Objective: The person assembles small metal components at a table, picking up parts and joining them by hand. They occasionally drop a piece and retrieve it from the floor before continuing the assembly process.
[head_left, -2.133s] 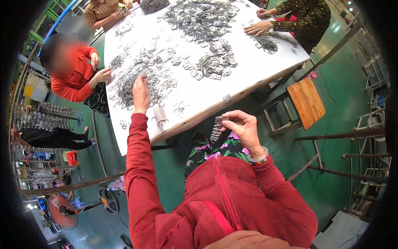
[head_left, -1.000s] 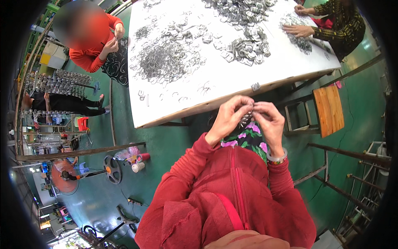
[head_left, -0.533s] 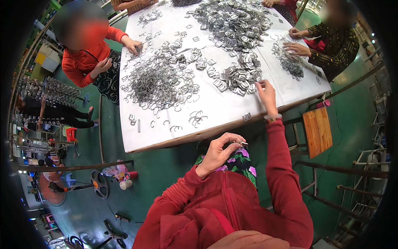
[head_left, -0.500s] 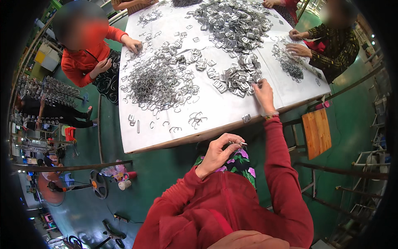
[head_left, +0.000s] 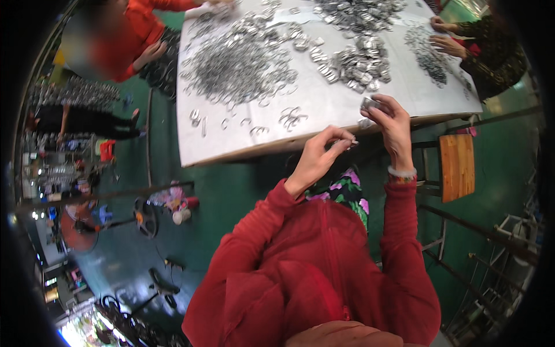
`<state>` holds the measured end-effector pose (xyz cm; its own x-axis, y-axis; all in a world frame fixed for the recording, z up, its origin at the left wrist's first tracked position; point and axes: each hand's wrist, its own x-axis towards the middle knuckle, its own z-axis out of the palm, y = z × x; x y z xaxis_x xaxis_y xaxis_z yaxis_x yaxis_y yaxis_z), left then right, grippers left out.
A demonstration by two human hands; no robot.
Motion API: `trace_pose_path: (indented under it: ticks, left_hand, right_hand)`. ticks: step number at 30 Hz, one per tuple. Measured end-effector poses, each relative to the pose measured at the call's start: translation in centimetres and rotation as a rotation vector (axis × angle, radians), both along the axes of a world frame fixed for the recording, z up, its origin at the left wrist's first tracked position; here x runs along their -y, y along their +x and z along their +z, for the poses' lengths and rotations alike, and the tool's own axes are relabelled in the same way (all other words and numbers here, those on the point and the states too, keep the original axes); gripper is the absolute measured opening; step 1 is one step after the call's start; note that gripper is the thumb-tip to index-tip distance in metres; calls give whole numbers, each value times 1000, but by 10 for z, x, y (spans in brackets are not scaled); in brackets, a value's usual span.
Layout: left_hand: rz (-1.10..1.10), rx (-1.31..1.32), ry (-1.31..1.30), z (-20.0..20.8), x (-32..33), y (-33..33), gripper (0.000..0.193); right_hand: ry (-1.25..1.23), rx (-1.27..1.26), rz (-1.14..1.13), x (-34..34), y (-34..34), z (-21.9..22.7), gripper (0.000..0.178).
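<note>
My right hand [head_left: 396, 128] pinches a flat silver metal buckle [head_left: 368, 104] between thumb and fingertips, just above the table's near edge. To its left and slightly lower, my left hand [head_left: 317, 161] is closed in a pinch around a small shiny metal piece [head_left: 354, 142]; its exact shape is mostly hidden by the fingers. Another buckle [head_left: 365, 123] lies at the table edge beneath my right hand. Beyond it is a heap of similar buckles [head_left: 363, 63] on the white-covered table [head_left: 243, 141]. A wide heap of thin curved metal pieces [head_left: 237, 69] lies farther left.
Several loose curved pieces [head_left: 293, 119] lie near the front edge. A co-worker in an orange top [head_left: 144, 26] is at the left, and another's hands [head_left: 448, 43] are at the right. A wooden stool [head_left: 457, 168] stands right of me; a fan [head_left: 144, 218] stands lower left.
My right hand has drawn back from the buckle heap toward me, now with a buckle in its fingers. My left hand has risen toward the table edge. The view has shifted.
</note>
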<state>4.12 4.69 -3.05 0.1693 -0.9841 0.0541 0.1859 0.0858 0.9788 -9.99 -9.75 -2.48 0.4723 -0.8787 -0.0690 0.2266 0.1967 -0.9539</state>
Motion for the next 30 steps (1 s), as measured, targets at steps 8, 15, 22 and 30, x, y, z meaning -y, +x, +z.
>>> trace_pose_path:
  ticks: [8,15,22,30]
  left_hand:
    - [-8,40,-33,8,-4,-9,17]
    - [95,262,-121,10,-13,0,33]
    - [498,1113,158,-48,-3,131,12]
    - [463,1365,69,-72,3,186,5]
  right_hand:
    - [-366,-214,-127,-93,-12,30,22]
    - [-307,-80,-122,-96,-10,32,20]
    - [-276,-101,-90,-93,-14,25,21]
    - [-220,-114,-109,-94,-13,20,22]
